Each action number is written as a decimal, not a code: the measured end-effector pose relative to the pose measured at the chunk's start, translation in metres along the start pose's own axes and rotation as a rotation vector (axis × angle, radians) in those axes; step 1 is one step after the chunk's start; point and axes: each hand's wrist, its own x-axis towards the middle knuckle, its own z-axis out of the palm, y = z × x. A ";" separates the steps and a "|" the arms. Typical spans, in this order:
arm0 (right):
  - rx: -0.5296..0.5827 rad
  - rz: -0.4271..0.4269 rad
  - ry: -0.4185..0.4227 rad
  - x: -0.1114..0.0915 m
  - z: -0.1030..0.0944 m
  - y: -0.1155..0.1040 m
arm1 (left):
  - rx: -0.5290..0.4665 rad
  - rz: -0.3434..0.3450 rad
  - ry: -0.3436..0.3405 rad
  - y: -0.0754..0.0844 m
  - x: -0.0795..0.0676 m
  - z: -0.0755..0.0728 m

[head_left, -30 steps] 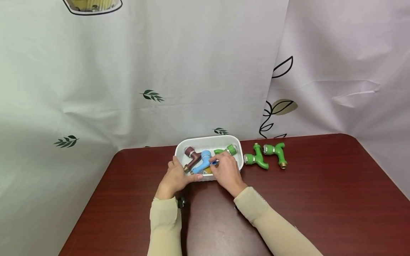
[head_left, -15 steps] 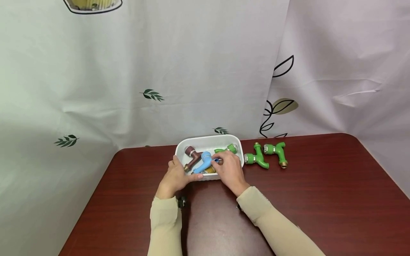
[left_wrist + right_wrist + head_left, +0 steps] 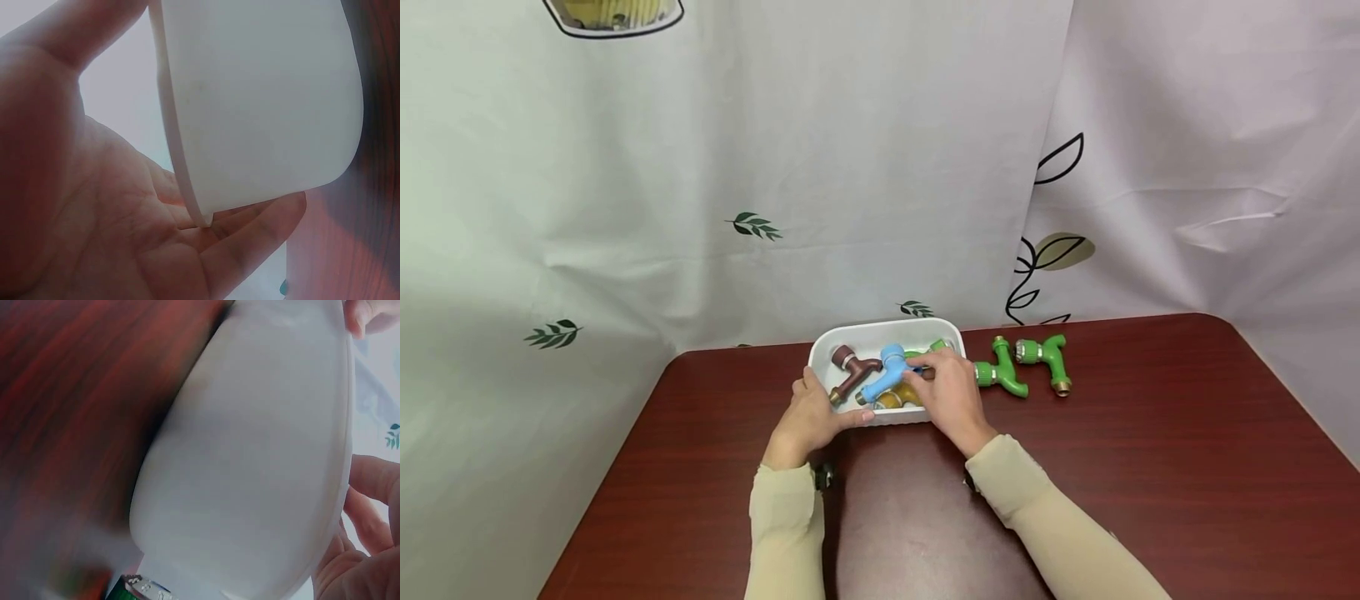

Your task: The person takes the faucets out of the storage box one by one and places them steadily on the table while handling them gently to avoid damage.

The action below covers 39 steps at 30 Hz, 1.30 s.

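Note:
A white plastic tub (image 3: 880, 331) stands near the table's back edge. My left hand (image 3: 805, 421) grips its front left corner, thumb along the front rim and fingers on the left side; the left wrist view shows that hand (image 3: 125, 231) around the tub's wall (image 3: 262, 100). Over the tub, my right hand (image 3: 951, 396) pinches the right end of a light blue tap (image 3: 887, 375). A maroon tap (image 3: 853, 375) lies to its left, and a yellow tap (image 3: 902, 395) lies below it by the front wall. Behind my right fingers a green tap (image 3: 938, 344) is partly hidden.
Two green taps lie on the table right of the tub: a nearer one (image 3: 1003, 371) close to its wall and a farther one (image 3: 1051, 360). The dark red table (image 3: 1150, 442) ends at a printed white curtain (image 3: 880, 167) behind.
My right hand has moved right, drawing the blue tap a little to the right with it. More of the yellow tap now shows. My left hand has stayed on the tub.

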 end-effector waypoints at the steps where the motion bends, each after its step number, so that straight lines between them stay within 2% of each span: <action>1: 0.006 0.000 0.001 0.000 -0.001 0.000 | 0.001 -0.001 0.000 0.000 0.000 0.000; 19: 0.019 0.032 0.010 -0.001 -0.014 0.007 | -0.017 -0.010 -0.011 0.000 0.001 0.001; 32: 0.083 0.094 0.017 -0.001 -0.033 0.005 | -0.015 -0.010 -0.010 0.000 0.000 0.000; 39: 0.057 0.112 0.050 -0.001 -0.045 0.011 | -0.020 -0.008 -0.006 0.000 0.000 -0.001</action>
